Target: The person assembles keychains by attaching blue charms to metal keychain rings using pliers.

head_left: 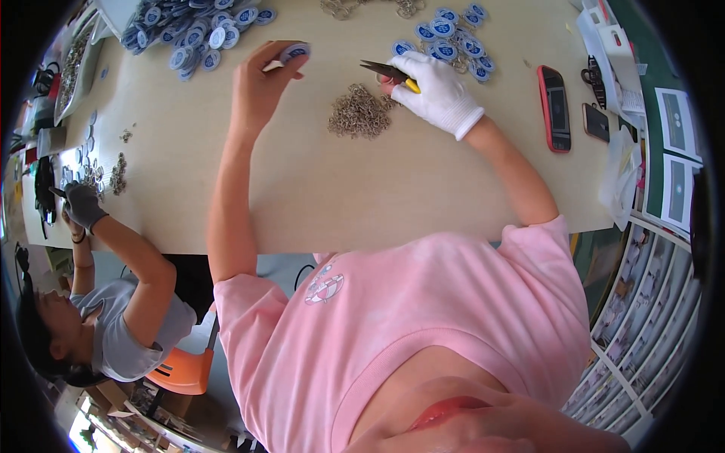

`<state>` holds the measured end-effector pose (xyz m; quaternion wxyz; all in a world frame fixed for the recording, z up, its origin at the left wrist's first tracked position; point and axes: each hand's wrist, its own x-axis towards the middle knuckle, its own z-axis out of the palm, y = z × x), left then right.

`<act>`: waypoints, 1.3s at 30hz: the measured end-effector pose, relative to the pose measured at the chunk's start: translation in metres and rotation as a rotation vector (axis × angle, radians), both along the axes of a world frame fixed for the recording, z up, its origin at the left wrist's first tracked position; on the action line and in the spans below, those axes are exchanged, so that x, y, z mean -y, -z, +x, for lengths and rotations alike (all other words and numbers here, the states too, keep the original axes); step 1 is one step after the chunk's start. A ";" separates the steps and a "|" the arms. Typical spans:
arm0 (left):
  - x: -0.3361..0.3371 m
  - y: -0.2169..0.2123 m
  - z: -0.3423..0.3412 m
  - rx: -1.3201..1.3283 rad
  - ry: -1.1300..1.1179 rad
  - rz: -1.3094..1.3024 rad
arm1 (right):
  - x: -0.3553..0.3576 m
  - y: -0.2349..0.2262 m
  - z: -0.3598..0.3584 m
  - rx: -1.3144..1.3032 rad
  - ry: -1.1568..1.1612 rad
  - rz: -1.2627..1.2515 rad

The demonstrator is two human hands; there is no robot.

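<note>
My bare left hand (258,84) is raised over the table, its thumb and fingers pinching a round blue-and-white disc (294,52). My right hand (442,92), in a white glove, grips pliers (385,69) with dark jaws and a yellow handle. The jaws point left toward the disc, with a gap between them. Bare fingertips show beside the pliers, and a small ring seems to be there, too small to be sure. Just below the jaws lies a heap of small metal rings and clasps (359,112). More blue discs (444,45) lie beyond my right hand.
A large pile of discs (192,34) fills the far left. At the right lie a red-cased phone (555,109), a dark phone (596,122) and a plastic bag (621,174). At the left, a co-worker's gloved hand (83,204) works near discs and metal parts.
</note>
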<state>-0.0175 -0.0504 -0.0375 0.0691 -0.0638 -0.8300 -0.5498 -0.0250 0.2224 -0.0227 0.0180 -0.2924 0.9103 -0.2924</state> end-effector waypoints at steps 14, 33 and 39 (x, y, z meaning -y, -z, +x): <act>-0.040 -0.009 0.021 0.367 0.354 0.491 | 0.009 -0.021 -0.001 0.304 -0.090 -0.361; -0.053 -0.014 0.030 0.248 0.495 0.266 | -0.001 -0.034 -0.004 0.658 -0.235 -0.407; -0.051 -0.018 0.029 0.118 0.331 0.100 | 0.007 -0.037 -0.010 0.437 -0.225 -0.284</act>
